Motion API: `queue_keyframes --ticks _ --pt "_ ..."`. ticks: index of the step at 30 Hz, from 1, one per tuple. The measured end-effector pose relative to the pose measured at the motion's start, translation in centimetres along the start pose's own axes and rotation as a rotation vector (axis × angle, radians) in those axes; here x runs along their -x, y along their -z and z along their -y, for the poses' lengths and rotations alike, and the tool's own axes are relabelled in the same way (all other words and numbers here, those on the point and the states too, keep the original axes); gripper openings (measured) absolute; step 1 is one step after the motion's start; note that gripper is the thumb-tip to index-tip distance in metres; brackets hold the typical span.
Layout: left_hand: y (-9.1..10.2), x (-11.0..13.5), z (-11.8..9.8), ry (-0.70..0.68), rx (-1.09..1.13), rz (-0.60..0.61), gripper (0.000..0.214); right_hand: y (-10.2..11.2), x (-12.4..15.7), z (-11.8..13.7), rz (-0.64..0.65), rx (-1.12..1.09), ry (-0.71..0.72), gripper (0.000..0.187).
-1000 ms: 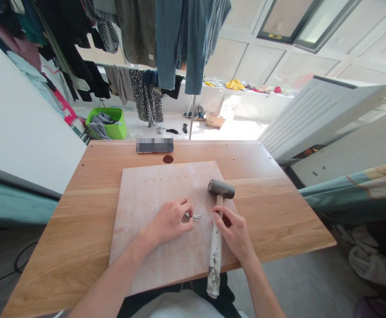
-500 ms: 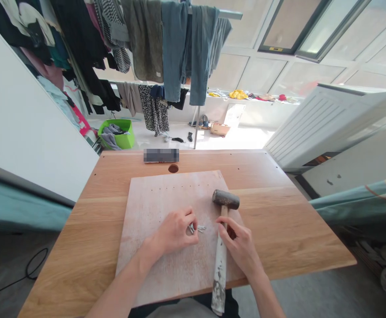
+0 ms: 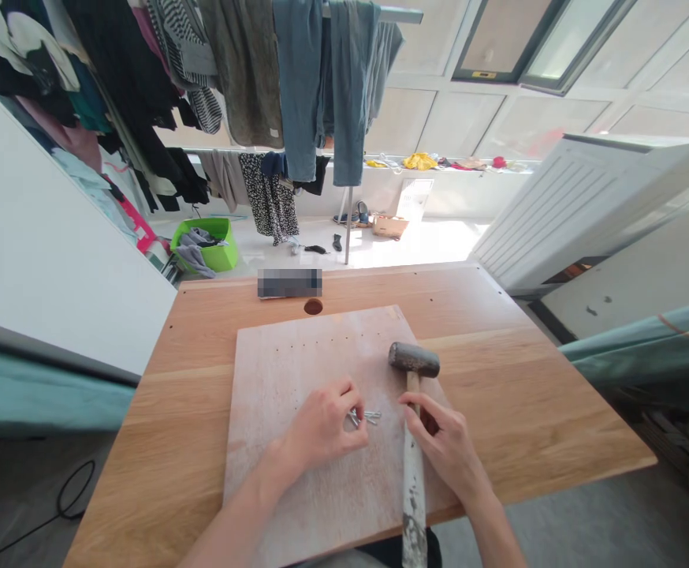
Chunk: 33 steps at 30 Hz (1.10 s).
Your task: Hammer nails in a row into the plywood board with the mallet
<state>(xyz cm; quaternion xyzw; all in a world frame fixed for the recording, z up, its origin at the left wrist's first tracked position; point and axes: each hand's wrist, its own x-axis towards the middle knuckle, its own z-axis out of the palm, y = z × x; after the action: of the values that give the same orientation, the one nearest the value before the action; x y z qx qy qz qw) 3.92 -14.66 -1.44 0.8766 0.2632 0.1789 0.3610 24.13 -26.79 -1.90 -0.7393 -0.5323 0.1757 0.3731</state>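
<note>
A pale wooden board [image 3: 314, 465] lies on the table, with a row of small dots near its far edge. My left hand [image 3: 329, 422] rests over the board, thumb and fingers curled round several silvery nails [image 3: 371, 416]; some nails poke out to the right of the fingertips. How many lie inside the grip is hidden. On the right side of the board is a hammer [image 3: 414, 465] with a dark, blunt head and a worn, white-smeared handle. My right hand [image 3: 439, 430] has its thumb and fingers closed on the handle just below the head.
The wooden table [image 3: 515, 394] extends around the board. A round hole [image 3: 313, 306] and a blurred dark box [image 3: 289, 283] are near its far edge. Beyond stand a green basket [image 3: 220, 254] of clothes and hanging laundry [image 3: 297, 87]. A white panelled unit [image 3: 569, 205] stands at right.
The view has shifted slightly, so the board, hammer and hands appear a little farther right and lower. Both hands keep nearly the same pose beside the nails and on the hammer handle.
</note>
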Motion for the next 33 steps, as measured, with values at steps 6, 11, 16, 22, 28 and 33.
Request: queue_keyframes --ticks 6,11,16,22,28,33 --pt "0.1 0.1 0.2 -0.025 0.021 0.001 0.009 0.0 0.1 -0.2 -0.005 -0.004 -0.026 0.028" --pt "0.1 0.1 0.2 -0.032 0.037 0.000 0.009 0.1 0.2 -0.8 0.021 -0.044 -0.073 0.029" --pt "-0.1 0.3 0.5 -0.040 0.027 0.005 0.009 0.4 0.3 -1.0 0.024 -0.165 -0.148 0.032" --pt "-0.1 0.1 0.4 -0.052 0.055 -0.028 0.011 0.4 0.3 -0.7 0.011 -0.315 -0.207 0.025" --pt "-0.2 0.2 0.5 -0.026 0.139 -0.098 0.014 0.3 -0.5 -0.6 0.026 -0.452 -0.373 0.041" --pt "0.3 -0.3 0.0 -0.037 0.107 -0.212 0.015 0.8 -1.4 -0.2 0.058 -0.475 -0.503 0.050"
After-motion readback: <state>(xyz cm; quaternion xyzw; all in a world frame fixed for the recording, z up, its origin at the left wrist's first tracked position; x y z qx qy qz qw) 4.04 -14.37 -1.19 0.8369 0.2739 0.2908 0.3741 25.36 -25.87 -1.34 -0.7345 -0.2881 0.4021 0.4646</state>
